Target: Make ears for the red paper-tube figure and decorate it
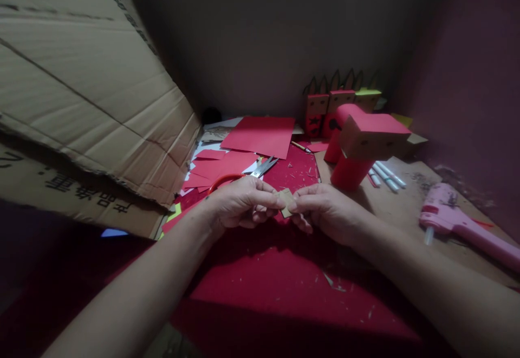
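Observation:
A small piece of brown cardboard (pixel 286 204) is pinched between my two hands above the red tabletop. My left hand (pixel 247 202) grips its left edge with thumb and fingers. On the other edge, the thumb and fingers of my right hand (pixel 320 206) are closed too. Just behind my left hand lie scissors (pixel 263 168) with red-orange handles, their blades parted. A red paper and cardboard figure (pixel 355 147) with a box-shaped head stands beyond my right hand.
A large cardboard sheet (pixel 93 87) leans on the left. Red paper (pixel 260 135) lies at the back, near a craft knife (pixel 300 147). Smaller red box figures (pixel 317 111) stand behind. On a cardboard mat at right are markers (pixel 388 175) and a pink glue gun (pixel 442 212). Scraps litter the table.

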A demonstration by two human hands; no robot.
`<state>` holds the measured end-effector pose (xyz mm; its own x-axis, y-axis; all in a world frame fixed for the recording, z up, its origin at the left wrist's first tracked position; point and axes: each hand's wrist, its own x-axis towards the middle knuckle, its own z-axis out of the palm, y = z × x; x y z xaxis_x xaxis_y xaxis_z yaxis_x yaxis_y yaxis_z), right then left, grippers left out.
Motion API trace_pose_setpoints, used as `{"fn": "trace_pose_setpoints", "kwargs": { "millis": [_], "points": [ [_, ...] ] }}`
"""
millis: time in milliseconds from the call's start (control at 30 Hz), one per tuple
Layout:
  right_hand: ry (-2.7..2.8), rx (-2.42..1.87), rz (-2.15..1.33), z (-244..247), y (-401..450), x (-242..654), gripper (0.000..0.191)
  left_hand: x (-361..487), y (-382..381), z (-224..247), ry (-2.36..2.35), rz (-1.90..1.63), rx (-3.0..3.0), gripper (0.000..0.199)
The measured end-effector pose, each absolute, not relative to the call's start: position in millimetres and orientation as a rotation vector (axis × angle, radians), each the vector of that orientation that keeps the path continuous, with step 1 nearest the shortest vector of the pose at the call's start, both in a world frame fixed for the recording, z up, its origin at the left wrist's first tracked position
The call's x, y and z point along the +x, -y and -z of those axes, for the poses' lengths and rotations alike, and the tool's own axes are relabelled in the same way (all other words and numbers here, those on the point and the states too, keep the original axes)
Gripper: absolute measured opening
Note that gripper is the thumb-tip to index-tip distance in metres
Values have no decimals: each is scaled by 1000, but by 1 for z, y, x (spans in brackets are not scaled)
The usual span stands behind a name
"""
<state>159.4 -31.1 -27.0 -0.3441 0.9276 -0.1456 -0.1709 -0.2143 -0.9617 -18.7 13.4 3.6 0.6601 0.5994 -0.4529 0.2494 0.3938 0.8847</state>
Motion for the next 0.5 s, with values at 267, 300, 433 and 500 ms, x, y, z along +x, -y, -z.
{"fn": "trace_pose_setpoints", "kwargs": {
  "millis": [267, 300, 433, 500],
  "points": [
    [1160, -1015, -1690, 27, 32, 157, 12, -13, -11, -1, -888, -252, 1191, 17],
    [1149, -1014, -1703, 28, 32, 157, 11, -13, -11, -1, -897, -252, 1199, 17],
    [1096, -978, -1765, 27, 34, 155, 7, -12, -9, -3, -917, -280, 1249, 15],
    [1081, -952, -1779, 26, 36, 155, 12, -13, -7, -4, -922, -296, 1291, 14]
  ]
}}
